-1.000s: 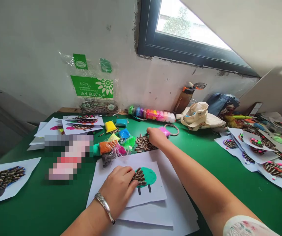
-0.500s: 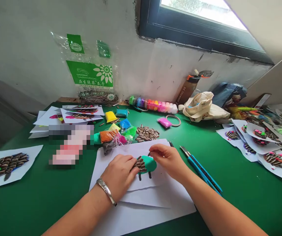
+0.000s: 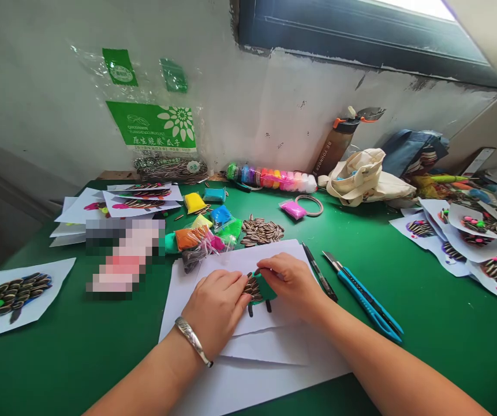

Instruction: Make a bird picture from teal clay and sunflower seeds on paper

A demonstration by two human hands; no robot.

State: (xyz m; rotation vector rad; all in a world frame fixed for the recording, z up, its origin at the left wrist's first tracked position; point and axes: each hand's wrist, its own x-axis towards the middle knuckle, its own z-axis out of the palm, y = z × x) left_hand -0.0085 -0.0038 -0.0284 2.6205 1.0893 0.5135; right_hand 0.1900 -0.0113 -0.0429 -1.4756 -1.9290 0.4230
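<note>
Silver-bangled left hand (image 3: 217, 303): in from near left, palm down, loosely open, fingers on white paper (image 3: 257, 325)
Right hand (image 3: 295, 283): in from near right, thumb and forefinger pinching what looks like a dark seed (image 3: 257, 272)
Teal shape (image 3: 267, 291): on the paper between both hands, part seed-covered
Green table (image 3: 36, 375): seed pile (image 3: 262, 230) beyond the paper, blue cutter (image 3: 365, 301) right
Grey wall (image 3: 252, 115): window frame (image 3: 361, 40) far right
</note>
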